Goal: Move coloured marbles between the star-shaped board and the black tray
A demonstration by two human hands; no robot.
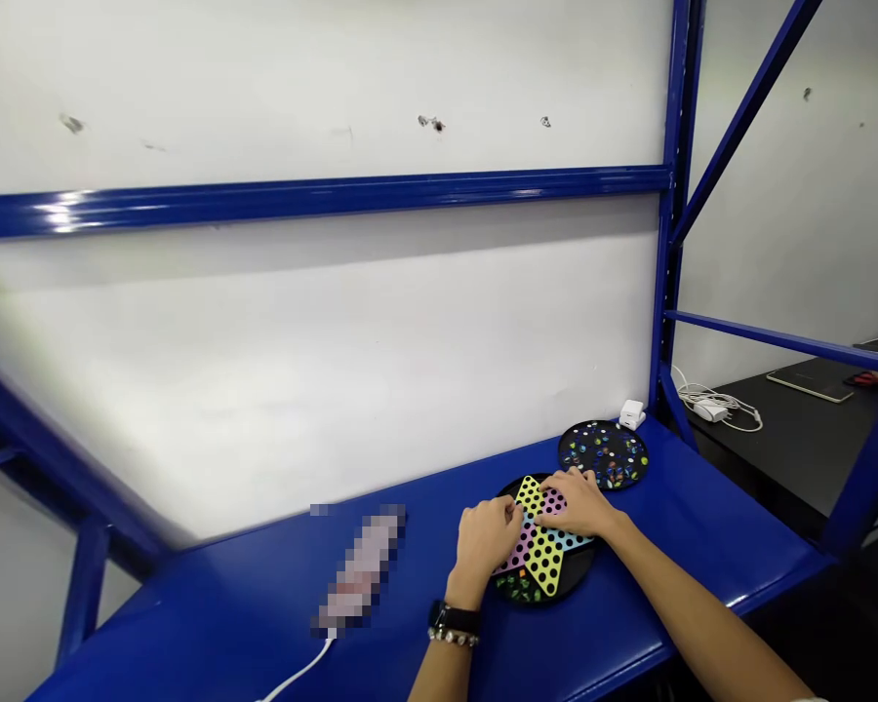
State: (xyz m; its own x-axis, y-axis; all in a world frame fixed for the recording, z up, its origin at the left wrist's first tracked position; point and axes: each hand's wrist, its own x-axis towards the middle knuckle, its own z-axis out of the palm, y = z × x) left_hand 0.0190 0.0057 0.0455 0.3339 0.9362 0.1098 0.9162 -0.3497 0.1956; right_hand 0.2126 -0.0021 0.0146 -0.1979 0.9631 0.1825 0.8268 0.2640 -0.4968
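A star-shaped Chinese checkers board (548, 561) in yellow, pink and blue, dotted with dark holes, lies on a round black tray (578, 580). My left hand (487, 534) is at the board's left side, fingers curled in a pinch; whatever is between the fingertips is too small to make out. Over the upper right of the board rests my right hand (578, 502), its thumb and fingers apart. Green and orange marbles (519, 585) lie in the tray below the board's lower left edge. Part of the board is hidden under both hands.
A second round black tray (604, 429) with many coloured pieces stands behind my right hand, beside white adapters (632, 414). On the left lies a pixelated object (362, 575) with a white cable (299, 673). Blue frame posts (669, 244) rise at the right.
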